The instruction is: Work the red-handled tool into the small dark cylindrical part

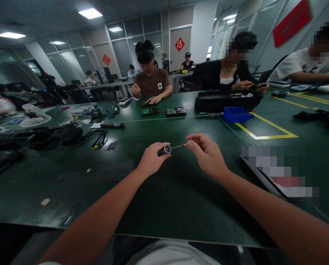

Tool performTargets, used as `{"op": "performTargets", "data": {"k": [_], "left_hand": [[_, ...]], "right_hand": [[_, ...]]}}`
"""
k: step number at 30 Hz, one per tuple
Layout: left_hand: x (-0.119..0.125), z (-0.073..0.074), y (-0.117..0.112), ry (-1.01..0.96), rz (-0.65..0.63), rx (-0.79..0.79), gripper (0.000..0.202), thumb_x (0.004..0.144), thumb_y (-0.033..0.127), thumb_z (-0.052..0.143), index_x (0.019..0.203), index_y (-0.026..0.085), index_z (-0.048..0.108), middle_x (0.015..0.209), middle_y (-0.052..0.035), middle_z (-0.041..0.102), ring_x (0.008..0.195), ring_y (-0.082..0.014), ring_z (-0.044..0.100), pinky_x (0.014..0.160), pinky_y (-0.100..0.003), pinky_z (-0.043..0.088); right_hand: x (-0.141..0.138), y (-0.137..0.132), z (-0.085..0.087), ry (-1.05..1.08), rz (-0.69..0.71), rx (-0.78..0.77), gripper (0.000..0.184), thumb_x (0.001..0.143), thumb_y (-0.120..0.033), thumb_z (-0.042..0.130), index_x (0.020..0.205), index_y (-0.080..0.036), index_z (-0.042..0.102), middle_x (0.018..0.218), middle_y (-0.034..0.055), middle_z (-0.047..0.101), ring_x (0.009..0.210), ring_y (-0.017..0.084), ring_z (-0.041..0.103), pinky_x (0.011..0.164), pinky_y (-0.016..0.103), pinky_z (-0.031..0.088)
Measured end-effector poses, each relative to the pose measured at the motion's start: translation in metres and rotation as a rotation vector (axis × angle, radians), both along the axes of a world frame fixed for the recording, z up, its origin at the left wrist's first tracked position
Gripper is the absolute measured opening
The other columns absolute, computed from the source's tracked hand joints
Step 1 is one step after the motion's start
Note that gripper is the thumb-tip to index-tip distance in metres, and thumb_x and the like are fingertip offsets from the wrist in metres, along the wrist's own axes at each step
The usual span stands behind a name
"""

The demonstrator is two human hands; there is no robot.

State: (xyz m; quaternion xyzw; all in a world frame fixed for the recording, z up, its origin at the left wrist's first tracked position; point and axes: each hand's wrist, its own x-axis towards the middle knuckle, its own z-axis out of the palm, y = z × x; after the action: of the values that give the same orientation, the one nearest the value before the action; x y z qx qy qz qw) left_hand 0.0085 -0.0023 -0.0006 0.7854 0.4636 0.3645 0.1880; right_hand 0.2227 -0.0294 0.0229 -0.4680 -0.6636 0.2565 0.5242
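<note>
My left hand [152, 159] is closed around a small dark cylindrical part with a round, silvery end [167, 149]; its exact kind is not clear. Between thumb and fingers, my right hand [207, 152] pinches the red handle of a screwdriver [184, 145]. The thin metal shaft points left, and its tip reaches the round end of the part or lies very near it; I cannot tell whether it is inside. Both hands are above the green tabletop [175, 202], in front of my body.
Two circuit boards lie ahead, the left one green [150, 111]. A blue bin [237, 115] stands right of them, by a long black housing [225, 102]. Black cables [99, 139] lie left, a blurred pale stack [275, 176] right. A person [153, 81] works opposite.
</note>
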Motion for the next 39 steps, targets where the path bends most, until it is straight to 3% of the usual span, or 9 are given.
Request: {"op": "performTargets", "data": {"k": [7, 12, 15, 22, 29, 39], "left_hand": [[-0.001, -0.001, 0.001, 0.012, -0.049, 0.092, 0.041, 0.083, 0.019, 0.074, 0.123, 0.024, 0.066, 0.12, -0.0053, 0.069, 0.114, -0.0222, 0.061, 0.103, -0.042, 0.045], [-0.001, 0.002, 0.001, 0.067, -0.061, 0.102, 0.039, 0.085, 0.022, 0.073, 0.123, 0.025, 0.066, 0.124, -0.0045, 0.069, 0.118, -0.023, 0.06, 0.104, -0.044, 0.043], [-0.002, 0.002, 0.001, 0.094, -0.038, 0.083, 0.04, 0.085, 0.023, 0.073, 0.124, 0.026, 0.066, 0.123, -0.004, 0.069, 0.115, -0.0233, 0.061, 0.102, -0.044, 0.043], [-0.003, 0.004, 0.001, 0.106, -0.039, 0.074, 0.041, 0.085, 0.027, 0.073, 0.125, 0.027, 0.065, 0.119, -0.004, 0.07, 0.11, -0.0231, 0.06, 0.098, -0.042, 0.044], [-0.002, 0.004, 0.0, 0.14, -0.032, 0.059, 0.042, 0.083, 0.03, 0.075, 0.124, 0.027, 0.066, 0.117, -0.0047, 0.07, 0.107, -0.0244, 0.061, 0.097, -0.044, 0.044], [-0.003, -0.002, 0.003, 0.182, -0.057, 0.095, 0.043, 0.084, 0.029, 0.074, 0.126, 0.028, 0.065, 0.115, -0.0041, 0.07, 0.106, -0.0234, 0.06, 0.096, -0.042, 0.043]], "right_hand": [[0.0, 0.014, -0.008, 0.276, 0.015, -0.099, 0.028, 0.093, -0.046, 0.055, 0.092, -0.02, 0.068, 0.078, 0.0029, 0.066, 0.072, 0.017, 0.061, 0.072, 0.035, 0.048], [0.003, 0.023, -0.009, 0.701, 0.185, -0.424, 0.029, 0.082, -0.048, 0.068, 0.078, -0.02, 0.066, 0.066, -0.0005, 0.059, 0.059, 0.014, 0.053, 0.073, 0.036, 0.052], [0.004, 0.024, -0.007, 0.763, 0.175, -0.41, 0.028, 0.08, -0.047, 0.072, 0.078, -0.019, 0.067, 0.068, -0.0004, 0.06, 0.06, 0.013, 0.054, 0.072, 0.034, 0.051], [0.005, 0.023, -0.01, 0.47, 0.03, -0.137, 0.027, 0.09, -0.047, 0.061, 0.088, -0.021, 0.066, 0.077, 0.0014, 0.066, 0.069, 0.015, 0.06, 0.068, 0.032, 0.049], [0.005, 0.007, 0.001, 0.011, -0.066, 0.03, 0.028, 0.098, -0.044, 0.048, 0.093, -0.02, 0.064, 0.077, 0.004, 0.069, 0.07, 0.019, 0.064, 0.066, 0.034, 0.05], [0.005, 0.004, 0.0, -0.146, -0.09, 0.116, 0.028, 0.1, -0.042, 0.045, 0.099, -0.02, 0.062, 0.077, 0.0037, 0.07, 0.071, 0.02, 0.067, 0.066, 0.033, 0.047]]}}
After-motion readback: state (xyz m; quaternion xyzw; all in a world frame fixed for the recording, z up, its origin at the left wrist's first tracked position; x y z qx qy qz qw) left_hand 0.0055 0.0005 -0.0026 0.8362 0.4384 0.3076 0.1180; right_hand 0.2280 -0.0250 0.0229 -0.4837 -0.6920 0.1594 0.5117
